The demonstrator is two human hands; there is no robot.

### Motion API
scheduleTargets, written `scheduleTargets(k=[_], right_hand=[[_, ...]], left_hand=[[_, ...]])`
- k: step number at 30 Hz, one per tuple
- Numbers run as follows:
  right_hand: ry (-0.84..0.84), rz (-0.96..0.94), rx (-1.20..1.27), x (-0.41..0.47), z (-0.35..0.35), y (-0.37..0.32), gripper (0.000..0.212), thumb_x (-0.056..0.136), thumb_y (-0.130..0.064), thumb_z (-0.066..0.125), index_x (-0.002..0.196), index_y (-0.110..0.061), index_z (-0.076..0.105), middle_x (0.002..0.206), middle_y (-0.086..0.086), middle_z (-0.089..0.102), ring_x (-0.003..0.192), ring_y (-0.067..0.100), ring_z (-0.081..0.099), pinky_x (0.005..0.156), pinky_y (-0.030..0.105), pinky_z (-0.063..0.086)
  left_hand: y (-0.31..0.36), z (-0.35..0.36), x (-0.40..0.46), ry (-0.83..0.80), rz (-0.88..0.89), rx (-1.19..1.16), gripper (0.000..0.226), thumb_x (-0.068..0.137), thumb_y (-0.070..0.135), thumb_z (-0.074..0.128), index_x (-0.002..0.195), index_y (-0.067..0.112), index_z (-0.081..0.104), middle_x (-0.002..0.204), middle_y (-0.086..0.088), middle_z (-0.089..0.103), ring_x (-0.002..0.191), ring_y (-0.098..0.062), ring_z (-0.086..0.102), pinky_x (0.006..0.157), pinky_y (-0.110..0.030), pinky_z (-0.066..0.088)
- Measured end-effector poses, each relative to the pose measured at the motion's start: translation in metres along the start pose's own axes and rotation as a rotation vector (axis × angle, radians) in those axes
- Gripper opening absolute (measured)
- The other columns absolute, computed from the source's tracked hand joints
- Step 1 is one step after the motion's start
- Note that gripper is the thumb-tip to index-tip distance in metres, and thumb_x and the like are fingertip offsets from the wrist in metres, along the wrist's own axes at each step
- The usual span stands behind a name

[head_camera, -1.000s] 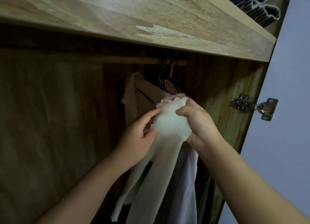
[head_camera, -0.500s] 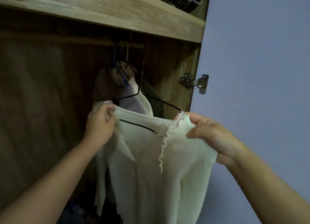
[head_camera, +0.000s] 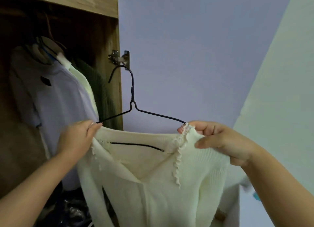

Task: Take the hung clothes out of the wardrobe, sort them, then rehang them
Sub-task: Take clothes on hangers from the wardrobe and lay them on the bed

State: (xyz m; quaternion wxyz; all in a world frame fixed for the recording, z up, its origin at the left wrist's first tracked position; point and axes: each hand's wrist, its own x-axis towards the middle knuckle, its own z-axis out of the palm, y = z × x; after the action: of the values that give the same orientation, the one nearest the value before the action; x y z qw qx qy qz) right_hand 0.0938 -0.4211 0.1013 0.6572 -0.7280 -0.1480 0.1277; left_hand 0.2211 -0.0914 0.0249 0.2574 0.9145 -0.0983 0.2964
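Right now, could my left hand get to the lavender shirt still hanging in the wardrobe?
Probably yes, once freed. The left hand grips the cream sweater on the wire hanger, right beside the lavender shirt, with nothing between them.

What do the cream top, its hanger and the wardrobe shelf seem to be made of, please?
Cream top: a soft ribbed knit, judging by its fine vertical ribs and frilled edging.
Hanger: thin dark wire, probably coated metal, twisted at the neck.
Wardrobe shelf: wood or wood-look board, matt, with visible grain; which one cannot be told.
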Motion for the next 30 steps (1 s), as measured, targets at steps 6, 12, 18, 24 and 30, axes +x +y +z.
scheduleTargets(k=[6, 12, 18, 24, 30], right_hand=[[0.254, 0.106, -0.269, -0.066, -0.025, 0.005, 0.023, 0.085, 0.0, 0.059, 0.1, -0.014, 0.069, 0.088, 0.008, 0.07, 0.08, 0.017, 0.065, 0.071, 0.028, 0.053], [0.698, 0.146, -0.609, -0.131, -0.004, 0.016, 0.041, 0.089, -0.026, 0.061, 0.052, -0.023, 0.044, 0.05, -0.011, 0.029, 0.049, 0.003, 0.027, 0.048, 0.016, 0.023], [1.069, 0.234, -0.884, -0.192, 0.028, 0.035, 0.05, 0.087, -0.03, 0.06, 0.053, -0.017, 0.026, 0.047, -0.006, 0.024, 0.047, 0.008, 0.024, 0.044, 0.022, 0.019], [1.264, 0.377, -1.024, -0.276, 0.057, 0.04, 0.047, 0.09, -0.035, 0.057, 0.055, -0.012, 0.036, 0.051, -0.001, 0.03, 0.05, 0.009, 0.033, 0.048, 0.025, 0.022], [1.469, 0.49, -0.976, -0.365, 0.09, 0.032, 0.043, 0.088, -0.028, 0.058, 0.052, -0.017, 0.037, 0.051, -0.005, 0.036, 0.047, 0.007, 0.033, 0.048, 0.022, 0.022]], left_hand=[[0.058, 0.019, -0.016, 0.045, 0.198, -0.054, 0.042, 0.089, 0.019, 0.06, 0.052, 0.005, 0.046, 0.047, 0.0, 0.036, 0.045, -0.02, 0.032, 0.046, -0.02, 0.019], [0.1, 0.037, -0.015, 0.016, 0.408, -0.23, 0.045, 0.086, 0.04, 0.041, 0.05, 0.013, 0.035, 0.047, 0.002, 0.028, 0.044, -0.021, 0.03, 0.047, -0.017, 0.017], [0.145, 0.062, -0.031, -0.084, 0.545, -0.368, 0.051, 0.084, 0.046, 0.036, 0.049, 0.009, 0.036, 0.043, -0.006, 0.033, 0.045, -0.022, 0.032, 0.048, -0.028, 0.019], [0.217, 0.075, -0.067, -0.205, 0.677, -0.5, 0.046, 0.082, 0.051, 0.035, 0.05, 0.018, 0.032, 0.044, -0.003, 0.032, 0.046, -0.027, 0.038, 0.047, -0.028, 0.021], [0.304, 0.072, -0.121, -0.269, 0.811, -0.651, 0.046, 0.081, 0.053, 0.035, 0.051, 0.02, 0.024, 0.044, 0.005, 0.023, 0.045, -0.025, 0.034, 0.045, -0.026, 0.019]])
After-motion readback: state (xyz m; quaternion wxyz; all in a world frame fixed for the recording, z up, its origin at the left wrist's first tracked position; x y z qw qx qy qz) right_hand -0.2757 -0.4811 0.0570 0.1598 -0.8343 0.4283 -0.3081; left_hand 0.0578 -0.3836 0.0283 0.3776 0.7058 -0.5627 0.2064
